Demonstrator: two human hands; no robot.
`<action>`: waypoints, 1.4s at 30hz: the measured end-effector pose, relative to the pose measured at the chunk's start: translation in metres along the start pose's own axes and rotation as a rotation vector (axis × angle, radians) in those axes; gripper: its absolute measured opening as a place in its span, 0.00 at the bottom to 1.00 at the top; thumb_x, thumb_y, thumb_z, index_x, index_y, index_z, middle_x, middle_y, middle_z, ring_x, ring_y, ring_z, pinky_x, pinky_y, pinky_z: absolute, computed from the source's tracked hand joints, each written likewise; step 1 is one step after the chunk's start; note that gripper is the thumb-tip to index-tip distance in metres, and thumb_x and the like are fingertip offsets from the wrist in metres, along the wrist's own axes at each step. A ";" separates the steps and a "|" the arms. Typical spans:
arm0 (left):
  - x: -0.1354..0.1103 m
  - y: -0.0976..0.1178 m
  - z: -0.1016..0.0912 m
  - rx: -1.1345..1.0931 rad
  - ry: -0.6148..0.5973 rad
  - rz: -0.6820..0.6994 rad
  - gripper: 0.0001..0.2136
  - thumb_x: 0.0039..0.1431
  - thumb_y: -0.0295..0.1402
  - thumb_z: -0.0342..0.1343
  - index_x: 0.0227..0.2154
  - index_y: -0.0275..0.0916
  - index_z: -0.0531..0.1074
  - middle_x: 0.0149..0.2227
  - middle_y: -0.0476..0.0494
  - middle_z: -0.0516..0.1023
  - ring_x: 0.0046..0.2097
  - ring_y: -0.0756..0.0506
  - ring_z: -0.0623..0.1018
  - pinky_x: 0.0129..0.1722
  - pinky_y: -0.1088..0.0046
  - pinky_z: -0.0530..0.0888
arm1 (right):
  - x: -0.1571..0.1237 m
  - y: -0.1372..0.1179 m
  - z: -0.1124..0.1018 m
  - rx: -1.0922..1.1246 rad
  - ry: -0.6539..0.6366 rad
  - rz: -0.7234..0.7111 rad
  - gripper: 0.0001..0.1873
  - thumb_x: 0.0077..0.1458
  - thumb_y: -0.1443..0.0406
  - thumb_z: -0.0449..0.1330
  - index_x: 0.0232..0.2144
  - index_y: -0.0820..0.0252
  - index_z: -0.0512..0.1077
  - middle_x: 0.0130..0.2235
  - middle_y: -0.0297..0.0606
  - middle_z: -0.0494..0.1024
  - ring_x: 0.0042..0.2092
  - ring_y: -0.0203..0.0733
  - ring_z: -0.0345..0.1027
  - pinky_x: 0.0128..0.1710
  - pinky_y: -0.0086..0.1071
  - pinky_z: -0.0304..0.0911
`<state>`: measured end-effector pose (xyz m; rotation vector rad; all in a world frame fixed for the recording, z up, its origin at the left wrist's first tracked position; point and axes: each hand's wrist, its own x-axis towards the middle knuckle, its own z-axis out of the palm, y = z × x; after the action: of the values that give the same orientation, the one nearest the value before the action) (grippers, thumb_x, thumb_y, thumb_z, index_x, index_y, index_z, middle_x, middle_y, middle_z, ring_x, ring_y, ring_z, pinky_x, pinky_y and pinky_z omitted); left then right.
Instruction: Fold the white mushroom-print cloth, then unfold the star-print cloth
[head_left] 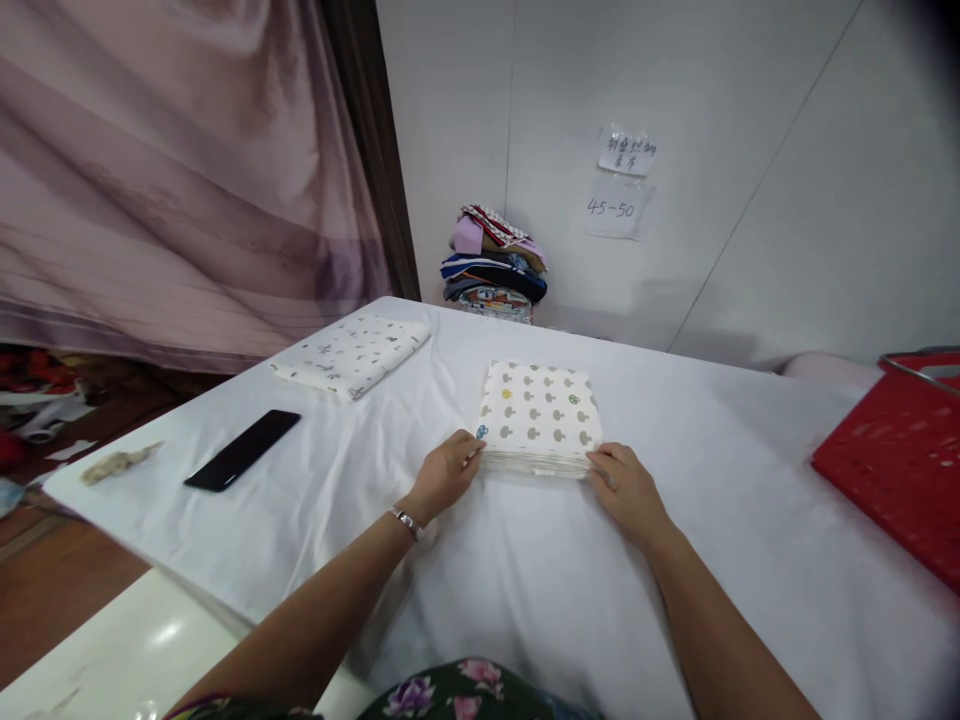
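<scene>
A folded white cloth (536, 408) with rows of grey mushroom-like prints and a few coloured ones lies flat in front of me, its folded layers showing along the near edge. My left hand (448, 472) pinches its near left corner between thumb and fingers. At the near right corner, my right hand (624, 490) grips the cloth the same way. Farther left rests a second folded white cloth (352, 352) with small dark prints, apart from both hands.
A white sheet covers the table (510, 580). On its left lie a black phone-like slab (244, 450) and a small beige scrap (118, 463). A red basket (900, 450) stands at the right. Behind the table are stacked folded fabrics (495, 265) and a wall with paper signs (615, 207). A pink curtain (172, 170) hangs left.
</scene>
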<state>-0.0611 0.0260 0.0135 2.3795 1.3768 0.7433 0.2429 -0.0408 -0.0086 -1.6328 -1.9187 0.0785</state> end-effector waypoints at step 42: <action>0.023 0.004 -0.001 -0.160 -0.064 -0.513 0.13 0.56 0.45 0.47 0.30 0.41 0.69 0.31 0.48 0.76 0.33 0.47 0.75 0.32 0.73 0.67 | 0.001 -0.001 0.003 0.079 -0.056 0.057 0.16 0.54 0.67 0.49 0.41 0.54 0.72 0.45 0.38 0.70 0.47 0.43 0.64 0.46 0.37 0.63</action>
<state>-0.0498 0.0435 0.0231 1.7951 1.7246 0.5968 0.2406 -0.0393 -0.0102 -1.6492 -1.8857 0.2220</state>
